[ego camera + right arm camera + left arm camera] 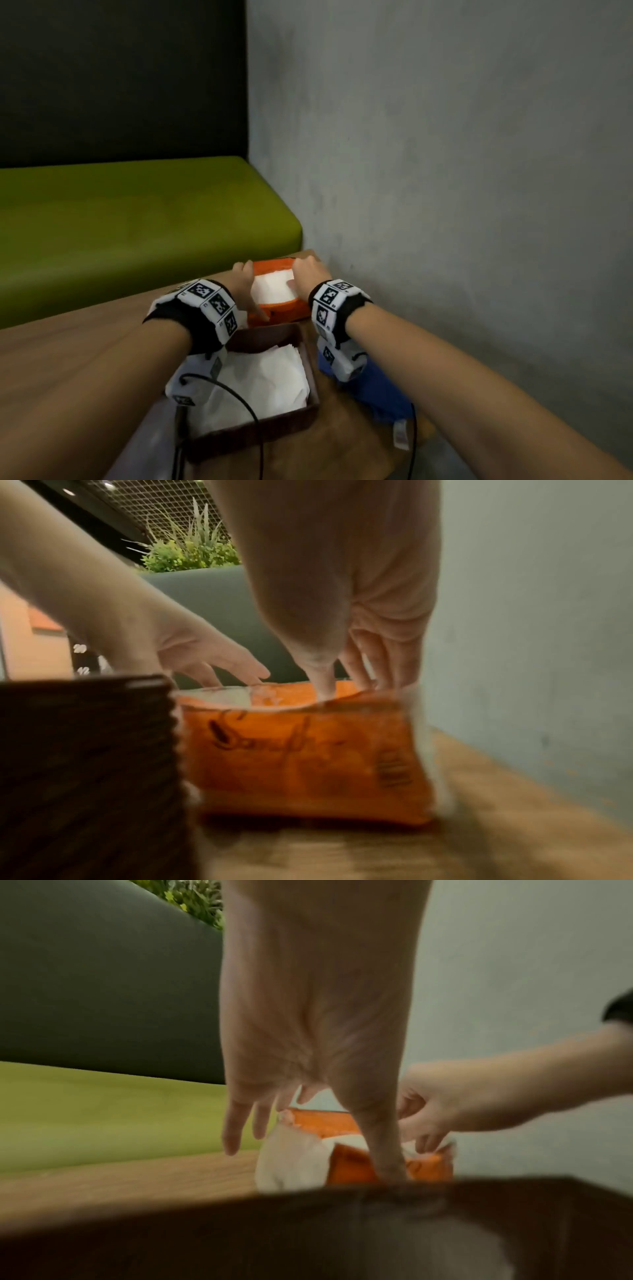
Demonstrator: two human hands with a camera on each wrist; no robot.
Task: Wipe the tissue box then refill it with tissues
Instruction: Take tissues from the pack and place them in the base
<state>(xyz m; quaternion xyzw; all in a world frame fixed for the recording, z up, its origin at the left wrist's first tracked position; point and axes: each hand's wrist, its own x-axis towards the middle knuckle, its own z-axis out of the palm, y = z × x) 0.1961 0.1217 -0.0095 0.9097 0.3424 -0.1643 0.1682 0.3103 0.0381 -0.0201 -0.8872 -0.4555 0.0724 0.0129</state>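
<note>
An orange tissue pack (284, 307) lies at the table's far end by the wall, its top torn open on white tissues (272, 287). My left hand (249, 290) straddles the pack's left end, fingers straight and thumb (383, 1156) pressing its near face. At the right end my right hand (298, 274) pinches the pack, thumb (323, 688) dipped into the opening and fingers behind the far edge. Just in front stands the brown tissue box (310, 377), open-topped, with loose white tissues (260, 380) inside.
A blue cloth (380, 387) lies on the wooden table (68, 359) right of the box, under my right wrist. The grey wall (445, 171) runs close along the right. A green bench (137, 222) sits beyond the table's far edge. A black cable (239, 401) crosses the box.
</note>
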